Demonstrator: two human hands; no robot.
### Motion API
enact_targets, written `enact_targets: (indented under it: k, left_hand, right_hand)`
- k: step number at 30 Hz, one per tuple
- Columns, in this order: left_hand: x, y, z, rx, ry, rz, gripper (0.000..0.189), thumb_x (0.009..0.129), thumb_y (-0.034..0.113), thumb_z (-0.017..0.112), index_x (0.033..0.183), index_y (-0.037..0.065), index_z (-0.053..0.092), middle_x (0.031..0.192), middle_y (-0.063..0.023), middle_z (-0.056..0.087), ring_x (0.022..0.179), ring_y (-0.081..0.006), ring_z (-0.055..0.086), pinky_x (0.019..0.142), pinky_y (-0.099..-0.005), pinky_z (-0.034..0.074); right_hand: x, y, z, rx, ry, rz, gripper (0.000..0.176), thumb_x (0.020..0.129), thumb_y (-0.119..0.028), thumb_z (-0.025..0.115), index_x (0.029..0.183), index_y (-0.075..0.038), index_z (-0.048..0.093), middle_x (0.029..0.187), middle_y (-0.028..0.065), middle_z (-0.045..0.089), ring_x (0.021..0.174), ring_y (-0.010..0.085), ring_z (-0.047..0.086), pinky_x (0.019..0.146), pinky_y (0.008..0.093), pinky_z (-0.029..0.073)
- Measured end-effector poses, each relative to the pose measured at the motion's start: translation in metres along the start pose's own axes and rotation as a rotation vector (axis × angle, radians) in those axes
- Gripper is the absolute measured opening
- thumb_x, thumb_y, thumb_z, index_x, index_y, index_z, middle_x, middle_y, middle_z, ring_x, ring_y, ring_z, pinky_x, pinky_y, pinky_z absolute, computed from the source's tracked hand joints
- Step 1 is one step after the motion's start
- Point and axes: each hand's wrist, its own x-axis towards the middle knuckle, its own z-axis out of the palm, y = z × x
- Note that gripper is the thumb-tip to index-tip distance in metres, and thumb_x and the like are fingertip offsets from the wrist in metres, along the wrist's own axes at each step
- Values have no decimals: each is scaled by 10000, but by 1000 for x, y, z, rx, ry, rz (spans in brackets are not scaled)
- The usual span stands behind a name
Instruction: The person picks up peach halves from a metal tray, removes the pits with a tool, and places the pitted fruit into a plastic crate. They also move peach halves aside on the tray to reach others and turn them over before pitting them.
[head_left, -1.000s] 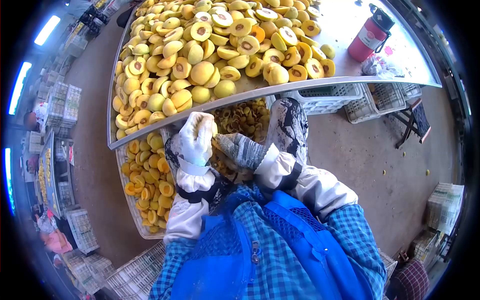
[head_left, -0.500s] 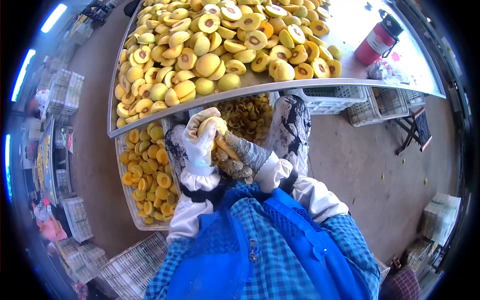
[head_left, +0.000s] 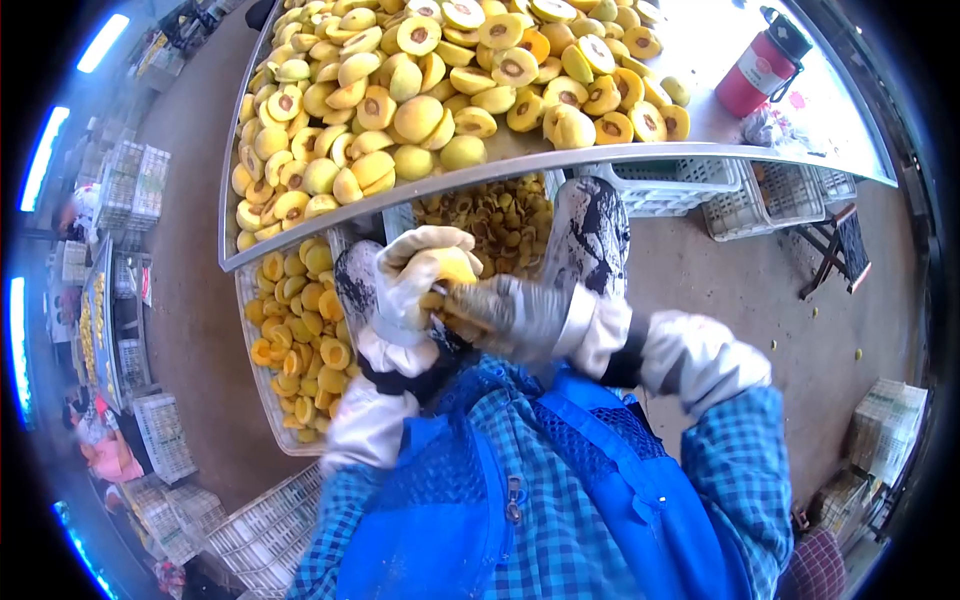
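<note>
My left hand (head_left: 415, 280), in a pale glove, is wrapped round a yellow fruit half (head_left: 455, 265) in front of the table edge. Pressed against the fruit from the right is my right hand (head_left: 515, 315), in a dirty grey glove and blurred; its fingers are curled, and what they hold is too smeared to name. Halved yellow fruits with brown centres (head_left: 415, 120) are heaped on the metal table (head_left: 700, 150). Below the hands' far side, a container of small fruit pieces (head_left: 500, 225) sits between the knees.
A crate of fruit halves (head_left: 300, 340) stands at the left. On the table's right are a red bottle (head_left: 762, 70) and a plastic bag (head_left: 775, 130). White crates (head_left: 665, 185) sit under the table, with a folding stool (head_left: 840, 250) beyond. People sit far left.
Both hands have changed pose: my right hand has turned over flatter across the fruit, and its elbow has swung outward to the right. The view has shifted slightly.
</note>
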Motion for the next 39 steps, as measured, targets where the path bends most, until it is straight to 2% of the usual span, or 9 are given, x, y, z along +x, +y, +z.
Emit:
enact_targets:
  k: [4,6,11,17,19,20,22,30,39]
  left_hand:
    - [-7,-19,20,-360,292,80,269,866,191,539,1039,-9,592,974,-178,605,749,-307,637,614,-374,559]
    - [-9,-24,16,-354,350,52,271,874,200,529,1047,-1,588,986,-169,602,748,-308,636,617,-382,557]
    - [-10,-33,7,-500,418,-45,351,889,309,507,1120,46,536,1006,-136,597,831,-305,618,709,-393,542]
    - [-12,-56,-24,-539,718,5,317,867,315,533,1032,47,565,973,-127,624,757,-326,630,696,-442,536]
    - [-13,-46,-29,-407,641,36,333,878,322,527,1043,34,555,940,-124,612,749,-323,639,662,-423,555]
    - [-11,-42,-34,-402,623,40,340,879,326,525,1047,32,551,938,-123,612,755,-323,640,658,-423,557]
    - [-21,-44,-39,-398,615,22,353,883,334,520,1057,27,543,936,-122,611,766,-323,641,652,-424,562]
    - [-19,-42,-1,1,697,119,169,873,154,567,953,16,624,844,-74,642,725,-167,621,638,-262,507]
    - [-8,-80,3,-318,959,107,61,834,102,638,844,46,616,740,-7,610,640,-63,546,587,-201,445]
  right_hand:
    - [22,37,18,-180,296,-376,329,955,-308,448,889,-27,605,661,61,570,582,160,551,495,299,433]
    - [39,58,-3,-1172,442,-1071,225,941,-166,405,1013,-5,544,872,244,595,707,373,587,576,425,486]
    - [13,27,15,-979,444,-424,294,846,-135,518,1122,-36,529,923,226,590,716,380,608,567,409,490]
    - [52,62,-34,-984,665,-885,254,897,-247,518,1037,-36,531,648,189,576,604,362,595,472,424,454]
    - [49,74,-52,-1003,634,-656,162,899,-144,523,981,-9,558,672,128,585,641,265,600,514,343,467]
    - [34,52,-22,-552,749,-435,134,875,-132,572,920,-6,575,687,104,575,618,179,567,550,293,465]
    - [27,35,-10,-434,620,-647,257,838,-238,642,919,-1,584,727,145,598,612,205,519,599,328,437]
    - [84,37,-36,-716,538,-844,210,777,-117,628,960,-19,595,819,138,633,740,212,609,671,312,488]
    - [91,51,-24,-1112,882,-850,187,786,-127,665,926,-23,599,782,106,638,697,228,622,655,316,493]
